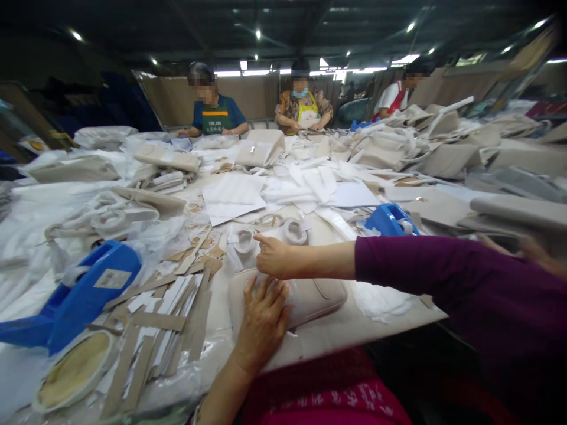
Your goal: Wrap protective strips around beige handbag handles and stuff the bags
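Note:
A pale beige bag lies flat on the table in front of me. My left hand rests on its left part, fingers spread and flat, holding nothing. My right hand reaches across from the right in a purple sleeve. Its fingers are curled over the bag's far edge and the index finger sticks out to the left. Two white tape rolls lie just beyond the right hand.
Cardboard strips are heaped left of the bag, beside a blue plastic holder. Another blue holder sits to the right. White sheets and beige bags cover the table. Three people work at the far side.

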A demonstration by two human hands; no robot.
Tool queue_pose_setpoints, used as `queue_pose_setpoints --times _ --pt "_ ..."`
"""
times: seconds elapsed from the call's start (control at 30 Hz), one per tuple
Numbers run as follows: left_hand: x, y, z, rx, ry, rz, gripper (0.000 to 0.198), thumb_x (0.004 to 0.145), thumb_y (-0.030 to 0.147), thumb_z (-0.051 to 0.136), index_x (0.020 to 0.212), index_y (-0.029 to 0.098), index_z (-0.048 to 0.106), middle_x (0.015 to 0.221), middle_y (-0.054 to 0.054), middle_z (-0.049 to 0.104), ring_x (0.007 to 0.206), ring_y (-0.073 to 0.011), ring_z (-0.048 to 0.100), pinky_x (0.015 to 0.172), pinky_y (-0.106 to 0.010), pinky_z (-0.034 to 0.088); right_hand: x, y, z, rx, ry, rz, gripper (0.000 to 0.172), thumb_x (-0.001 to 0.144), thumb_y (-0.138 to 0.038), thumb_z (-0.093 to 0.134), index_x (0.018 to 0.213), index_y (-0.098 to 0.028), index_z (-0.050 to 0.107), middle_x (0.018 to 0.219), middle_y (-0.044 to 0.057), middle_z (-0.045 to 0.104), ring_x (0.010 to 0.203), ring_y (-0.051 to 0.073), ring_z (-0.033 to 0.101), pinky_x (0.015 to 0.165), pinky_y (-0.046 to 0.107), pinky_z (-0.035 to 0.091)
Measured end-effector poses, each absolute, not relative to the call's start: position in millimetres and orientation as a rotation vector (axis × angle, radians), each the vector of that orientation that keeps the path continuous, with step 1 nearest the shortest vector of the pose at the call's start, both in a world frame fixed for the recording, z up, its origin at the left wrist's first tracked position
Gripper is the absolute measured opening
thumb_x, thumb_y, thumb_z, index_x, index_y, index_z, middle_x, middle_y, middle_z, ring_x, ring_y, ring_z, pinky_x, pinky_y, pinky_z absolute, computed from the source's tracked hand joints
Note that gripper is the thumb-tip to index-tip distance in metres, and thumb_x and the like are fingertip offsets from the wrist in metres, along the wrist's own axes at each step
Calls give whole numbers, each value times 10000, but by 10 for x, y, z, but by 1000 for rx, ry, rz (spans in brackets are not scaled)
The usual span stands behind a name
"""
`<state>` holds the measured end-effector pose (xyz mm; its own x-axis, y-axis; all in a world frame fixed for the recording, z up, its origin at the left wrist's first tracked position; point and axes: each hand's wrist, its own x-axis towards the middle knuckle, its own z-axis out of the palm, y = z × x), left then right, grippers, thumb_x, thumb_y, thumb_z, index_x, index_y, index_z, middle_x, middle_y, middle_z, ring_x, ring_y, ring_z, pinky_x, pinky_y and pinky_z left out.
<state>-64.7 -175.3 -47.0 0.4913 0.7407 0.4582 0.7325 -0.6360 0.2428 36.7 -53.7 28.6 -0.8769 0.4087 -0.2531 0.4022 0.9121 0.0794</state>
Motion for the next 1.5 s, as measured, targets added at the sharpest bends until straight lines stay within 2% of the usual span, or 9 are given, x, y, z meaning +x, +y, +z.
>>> queue_pose_setpoints --times 0.17,0.27,0.43,0.63,0.73,0.93,1.07,1.3,1.5 --pt "-634 -1761 -475 2760 1329 850 431 894 213 487 1324 206 465 1279 -88 594 1253 -262 459 1109 -530 183 495 -226 312 601 2811 384 340 719 -259 711 1023 -120 650 933 109 676 1000 276 538 1060 467 115" --pt "-636 -1765 -492 2788 1337 859 513 894 202 470 1395 172 366 1303 -104 575 1257 -248 456 1116 -507 189 644 21 330 690 2799 231 388 686 -406 750 943 -132 650 916 83 656 1010 260 489 986 430 218" --pt "-636 -1757 -498 2841 1339 830 484 890 212 477 1368 167 412 1308 -90 570 1262 -242 447 1110 -481 218 865 145 368 1150 2858 174 332 737 -372 721 942 -133 618 987 96 625 1022 255 463 918 392 256" --pt "-629 -1746 -487 2888 1339 808 444 878 207 485 1321 180 478 1271 -94 589 1247 -242 465 1086 -477 283 874 -48 268 1172 2926 116 562 673 -536 728 1033 -129 581 1127 139 540 1084 300 430 951 440 261" --pt "-635 -1747 -489 2921 1341 827 430 875 210 484 1303 179 502 1280 -92 586 1248 -247 466 1076 -475 301 813 3 209 1252 2871 204 596 650 -465 767 1082 -109 565 1173 163 514 1131 325 403 992 458 232" --pt "-664 -1755 -465 3047 1350 818 467 867 192 474 1334 187 478 1391 -63 502 1330 -249 380 1060 -446 330 888 -102 317 1840 2998 215 227 820 -126 542 1044 -153 571 1166 126 548 1099 246 456 947 379 317" --pt "-686 -1738 -466 3090 1316 846 457 868 202 471 1324 188 492 1391 -53 503 1318 -237 398 1059 -435 326 1051 -712 122 1674 3308 197 416 834 -73 443 1231 -162 531 1318 127 522 1234 232 428 1040 423 306" --pt "-688 -1767 -426 3004 1265 913 444 852 138 473 1286 212 533 1265 -64 611 1239 -236 486 1047 -460 361 1223 -1514 -483 1176 3391 77 647 859 -126 391 1481 -192 228 1447 67 422 1370 197 322 1151 425 260" --pt "-744 -1826 -372 2762 982 993 357 867 118 472 1168 248 612 1038 -70 700 1090 -218 580 933 -424 480 1387 -1638 -418 1304 3478 -339 580 801 -92 406 1348 -276 464 1240 51 617 1218 202 514 1088 430 372"
